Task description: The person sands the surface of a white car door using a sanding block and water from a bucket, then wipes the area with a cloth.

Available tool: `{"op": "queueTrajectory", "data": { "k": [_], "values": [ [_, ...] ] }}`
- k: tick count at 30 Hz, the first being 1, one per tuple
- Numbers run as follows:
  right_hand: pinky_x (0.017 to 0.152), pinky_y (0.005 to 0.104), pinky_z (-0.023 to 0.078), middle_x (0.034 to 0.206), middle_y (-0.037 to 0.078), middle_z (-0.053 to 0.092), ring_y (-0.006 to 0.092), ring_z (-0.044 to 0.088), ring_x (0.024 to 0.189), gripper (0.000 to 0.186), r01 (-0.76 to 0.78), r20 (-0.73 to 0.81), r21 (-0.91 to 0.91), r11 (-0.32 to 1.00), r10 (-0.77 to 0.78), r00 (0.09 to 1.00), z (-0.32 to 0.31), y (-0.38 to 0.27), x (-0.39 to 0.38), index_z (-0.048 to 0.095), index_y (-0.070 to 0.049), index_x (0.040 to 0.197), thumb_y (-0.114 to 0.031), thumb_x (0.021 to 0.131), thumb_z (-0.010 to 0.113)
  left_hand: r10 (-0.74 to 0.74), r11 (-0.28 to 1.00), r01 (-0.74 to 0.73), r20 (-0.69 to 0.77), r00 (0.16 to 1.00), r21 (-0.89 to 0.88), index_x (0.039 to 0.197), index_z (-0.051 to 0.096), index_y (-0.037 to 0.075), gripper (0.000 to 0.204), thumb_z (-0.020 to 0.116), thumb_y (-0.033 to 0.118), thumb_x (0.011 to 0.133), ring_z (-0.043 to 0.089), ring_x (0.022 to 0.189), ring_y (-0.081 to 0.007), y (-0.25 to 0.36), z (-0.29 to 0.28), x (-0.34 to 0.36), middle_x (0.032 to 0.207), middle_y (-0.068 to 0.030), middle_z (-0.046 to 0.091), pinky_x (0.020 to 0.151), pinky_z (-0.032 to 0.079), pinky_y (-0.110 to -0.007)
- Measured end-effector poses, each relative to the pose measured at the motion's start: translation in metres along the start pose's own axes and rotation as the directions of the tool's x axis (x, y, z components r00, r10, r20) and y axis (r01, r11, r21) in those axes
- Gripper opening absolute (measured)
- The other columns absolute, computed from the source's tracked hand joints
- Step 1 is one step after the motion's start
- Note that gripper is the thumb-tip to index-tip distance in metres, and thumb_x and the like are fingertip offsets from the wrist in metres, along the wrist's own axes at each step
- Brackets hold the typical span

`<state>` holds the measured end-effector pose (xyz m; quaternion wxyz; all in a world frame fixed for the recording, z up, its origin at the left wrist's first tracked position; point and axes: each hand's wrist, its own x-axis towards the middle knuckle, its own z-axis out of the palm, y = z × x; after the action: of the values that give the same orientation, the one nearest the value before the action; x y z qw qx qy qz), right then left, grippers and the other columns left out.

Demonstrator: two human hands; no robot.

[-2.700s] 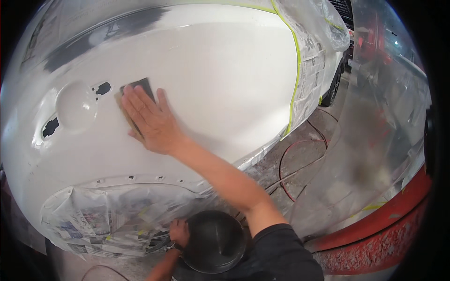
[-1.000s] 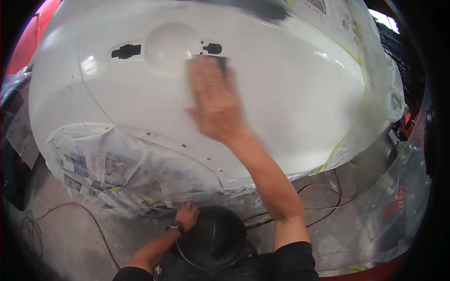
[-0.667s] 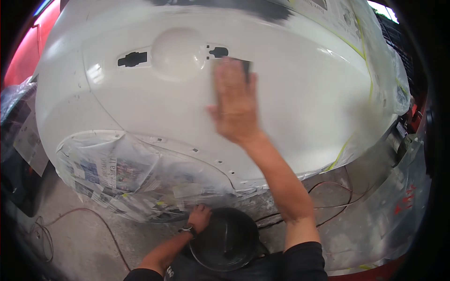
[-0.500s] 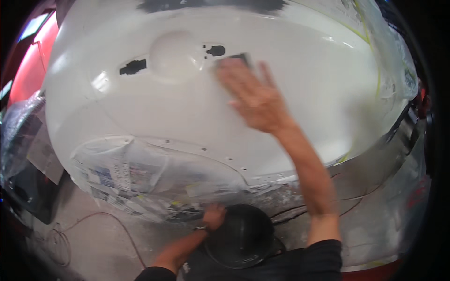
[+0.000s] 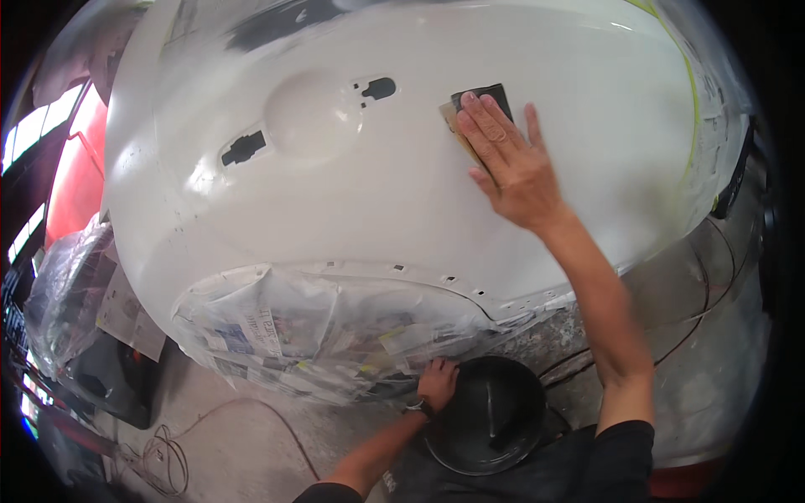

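Dark pad (image 5: 500, 100) lies under the right hand's (image 5: 513, 162) flat fingers, three together, maybe pressing evenly; left hand (image 5: 437, 382) touches black bowl (image 5: 521, 387), grip unclear.

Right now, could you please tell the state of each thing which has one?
White panel: dark openings uncovered.
Right hand: open, laid flat.
Black-and-tan pad: under the right hand, against the panel.
Round black basin: seems open; contents unclear.
Left hand: at the basin's edge; grip unclear.
Plastic-and-newspaper cover: wrinkled, below the panel.
Reddish hose: loosely coiled at one end.
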<state>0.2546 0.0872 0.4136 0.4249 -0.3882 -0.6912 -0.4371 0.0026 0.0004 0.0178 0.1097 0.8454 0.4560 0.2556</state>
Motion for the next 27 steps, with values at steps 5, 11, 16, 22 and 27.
{"op": "queueTrajectory", "data": {
  "k": [5,11,16,22,27],
  "values": [
    [0.122,0.0602,0.020,0.165,0.008,0.037,0.0240,0.031,0.154,0.076,0.044,-0.086,0.331,0.943,-0.016,0.996,0.029,-0.080,0.025,0.040,-0.010,0.157,-0.035,0.091,0.067,0.045,0.999,-0.045,0.000,0.999,0.025,0.114,0.065,0.011,0.021,0.065,0.017,0.094,0.061,0.100,-0.0419,-0.002,0.002,-0.001,0.112,-0.0166,0.060,0.085,0.053,-0.051],
    [0.121,0.0628,0.018,0.165,0.012,0.035,0.0281,0.028,0.155,0.080,0.073,0.143,0.064,0.995,-0.081,0.986,-0.002,-0.014,-0.037,0.037,-0.006,0.158,-0.038,0.090,0.066,0.054,0.998,-0.053,-0.040,0.998,0.020,0.115,0.065,0.010,0.022,0.065,0.016,0.094,0.061,0.100,-0.0421,-0.003,0.003,0.000,0.114,-0.0174,0.060,0.085,0.053,-0.051],
    [0.119,0.0656,0.022,0.166,0.017,0.030,0.0322,0.025,0.155,0.085,-0.041,-0.008,0.310,0.950,0.046,0.999,0.036,-0.096,0.001,0.034,-0.003,0.158,-0.045,0.091,0.064,0.066,0.997,-0.066,-0.015,0.998,0.036,0.116,0.065,0.010,0.023,0.066,0.016,0.093,0.060,0.101,-0.0419,-0.011,0.013,0.000,0.114,-0.0177,0.061,0.087,0.053,-0.051],
    [0.121,0.0646,0.016,0.166,0.008,0.034,0.0284,0.031,0.154,0.083,0.093,0.161,0.237,0.967,-0.133,0.978,0.022,-0.070,-0.022,0.036,-0.010,0.159,-0.042,0.089,0.068,0.017,0.998,-0.017,0.006,1.000,0.054,0.116,0.065,0.010,0.024,0.066,0.017,0.093,0.060,0.103,-0.0417,-0.010,0.000,-0.009,0.114,-0.0173,0.061,0.087,0.053,-0.052],
    [0.121,0.0645,0.018,0.163,0.010,0.039,0.0249,0.030,0.154,0.079,-0.054,0.173,0.069,0.996,0.041,0.984,0.020,-0.046,-0.107,0.039,-0.009,0.158,-0.042,0.090,0.063,-0.028,1.000,0.028,0.046,0.999,-0.005,0.117,0.064,0.011,0.024,0.066,0.018,0.094,0.059,0.105,-0.0417,0.003,0.004,0.000,0.114,-0.0165,0.060,0.088,0.053,-0.052]
  ]
}}
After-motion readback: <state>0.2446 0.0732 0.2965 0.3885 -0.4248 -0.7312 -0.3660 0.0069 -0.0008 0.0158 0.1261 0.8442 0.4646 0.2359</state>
